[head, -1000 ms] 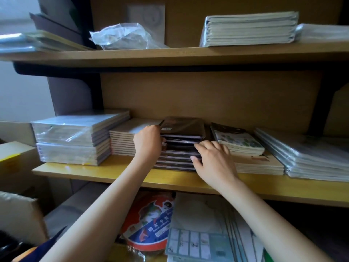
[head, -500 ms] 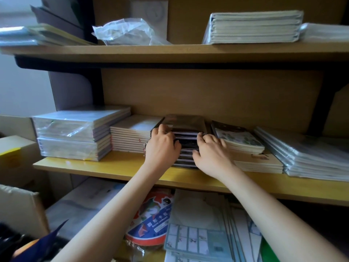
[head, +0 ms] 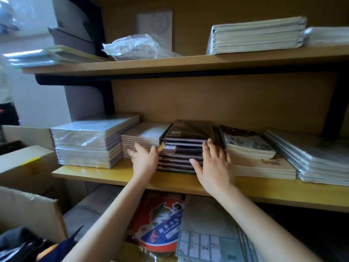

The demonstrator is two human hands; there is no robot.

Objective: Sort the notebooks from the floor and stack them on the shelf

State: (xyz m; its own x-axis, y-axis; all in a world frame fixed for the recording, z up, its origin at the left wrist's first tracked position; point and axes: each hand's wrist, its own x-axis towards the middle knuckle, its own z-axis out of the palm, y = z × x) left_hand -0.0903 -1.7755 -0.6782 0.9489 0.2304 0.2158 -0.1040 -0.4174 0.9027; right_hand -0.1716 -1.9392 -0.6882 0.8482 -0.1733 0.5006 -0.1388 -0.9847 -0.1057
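The dark notebook stack (head: 186, 148) sits on the middle shelf (head: 90, 173), long axis running backward, between left hand (head: 145, 157) and right hand (head: 215, 165), equally near; fingers straight, pressing its sides, grasping nothing

Middle shelf (head: 90, 173): five piles stand side by side. The dark notebook stack (head: 186, 148) sits at centre, its front edges uneven and several covers offset. The left hand (head: 145, 159), fingers straight and spread, lies against the stack's left front corner and overlaps the front of the pale notebook stack (head: 145, 133) just beside it. A ring (head: 133, 153) shows on one finger. The right hand (head: 213, 165), fingers extended, presses the stack's right front, thumb on the lower edges. A wrapped stack (head: 88, 140) stands at far left. Illustrated notebooks (head: 247, 142) lie to the right, then a slumped wrapped pile (head: 311, 157). The upper shelf (head: 188, 61) bears a plastic bag (head: 136, 47) and a grey-edged stack (head: 255, 36).
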